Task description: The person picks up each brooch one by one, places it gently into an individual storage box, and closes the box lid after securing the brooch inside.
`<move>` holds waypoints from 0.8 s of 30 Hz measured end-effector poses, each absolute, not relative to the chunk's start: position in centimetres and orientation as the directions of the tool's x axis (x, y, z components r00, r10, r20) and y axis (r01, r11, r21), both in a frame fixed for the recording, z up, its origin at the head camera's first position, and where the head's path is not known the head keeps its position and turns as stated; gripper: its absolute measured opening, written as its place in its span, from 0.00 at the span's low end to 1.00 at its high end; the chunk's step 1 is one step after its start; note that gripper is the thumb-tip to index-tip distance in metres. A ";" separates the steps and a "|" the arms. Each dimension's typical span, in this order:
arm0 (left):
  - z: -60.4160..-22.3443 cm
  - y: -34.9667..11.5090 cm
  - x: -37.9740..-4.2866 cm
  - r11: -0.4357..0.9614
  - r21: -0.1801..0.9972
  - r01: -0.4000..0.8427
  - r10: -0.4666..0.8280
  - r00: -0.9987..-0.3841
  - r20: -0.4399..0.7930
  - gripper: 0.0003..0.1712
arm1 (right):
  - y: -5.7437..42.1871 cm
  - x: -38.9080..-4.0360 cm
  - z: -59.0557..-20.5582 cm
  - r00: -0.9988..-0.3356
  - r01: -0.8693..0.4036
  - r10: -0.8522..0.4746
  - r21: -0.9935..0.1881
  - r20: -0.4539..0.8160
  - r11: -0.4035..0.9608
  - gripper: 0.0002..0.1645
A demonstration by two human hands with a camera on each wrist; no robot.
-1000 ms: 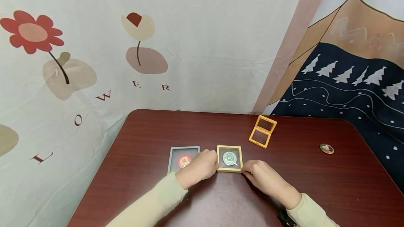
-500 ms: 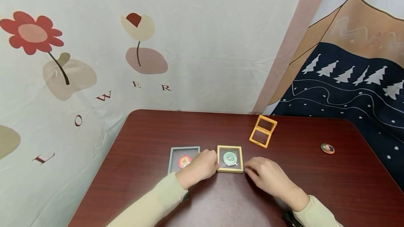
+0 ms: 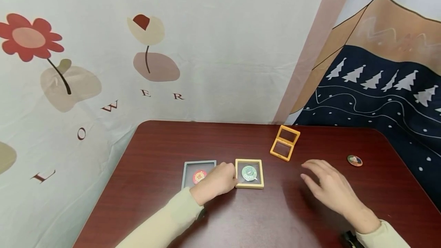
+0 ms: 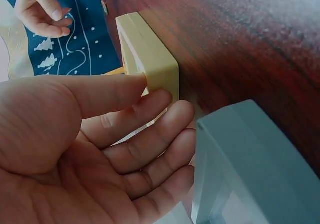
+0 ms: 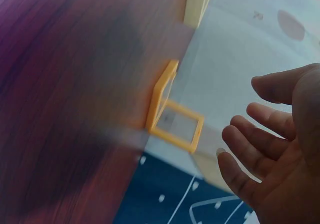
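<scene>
Head view: left hand (image 3: 218, 181) rests on the dark red table (image 3: 165, 144), fingers curled against the left edge of the pale yellow frame (image 3: 249, 173), thumb on its top rim, gripping it. That frame lies flat near the table's middle and holds a green round badge (image 3: 249, 172). Just left of it, partly covered by the left hand, sits a grey frame (image 3: 193, 167) with a red badge (image 3: 198, 176) inside. Right hand (image 3: 330, 188) hovers well apart to the right, fingers spread and relaxed, holding nothing. Beyond it, an open orange hinged frame (image 3: 285, 142) lies toward the far edge; a loose round badge (image 3: 355, 160) sits near the right edge. Printed cloth hangs behind.
</scene>
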State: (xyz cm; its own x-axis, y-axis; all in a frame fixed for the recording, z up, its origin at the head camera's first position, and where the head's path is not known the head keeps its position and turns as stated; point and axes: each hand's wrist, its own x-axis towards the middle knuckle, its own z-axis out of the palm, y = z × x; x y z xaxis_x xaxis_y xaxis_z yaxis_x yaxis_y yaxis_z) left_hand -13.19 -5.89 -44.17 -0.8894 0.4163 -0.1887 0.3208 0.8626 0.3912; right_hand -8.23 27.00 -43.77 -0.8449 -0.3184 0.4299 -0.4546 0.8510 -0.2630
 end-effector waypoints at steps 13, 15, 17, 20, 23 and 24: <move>-43.5 -5.8 -13.5 0.855 0.394 0.337 0.439 -0.874 -0.206 0.29 | 32.4 -8.6 -44.3 -0.863 -0.372 -0.216 -0.286 0.456 0.883 0.37; -43.2 -5.7 -13.5 0.859 0.387 0.335 0.438 -0.872 -0.218 0.28 | 32.9 -8.6 -44.3 -0.874 -0.351 -0.199 -0.294 0.443 0.889 0.39; -42.8 -5.6 -13.6 0.863 0.383 0.330 0.433 -0.873 -0.223 0.27 | 33.5 -8.6 -44.2 -0.890 -0.322 -0.179 -0.301 0.418 0.898 0.40; -42.1 -5.2 -14.0 0.866 0.377 0.328 0.425 -0.881 -0.211 0.26 | 34.4 -8.7 -44.2 -0.917 -0.269 -0.147 -0.304 0.369 0.914 0.43; -41.4 -4.5 -14.5 0.858 0.384 0.341 0.431 -0.885 -0.175 0.28 | 35.2 -8.9 -44.2 -0.935 -0.231 -0.125 -0.302 0.332 0.925 0.46; -41.3 -4.2 -14.7 0.854 0.386 0.350 0.435 -0.887 -0.156 0.28 | 35.5 -9.0 -44.3 -0.936 -0.228 -0.123 -0.303 0.328 0.925 0.46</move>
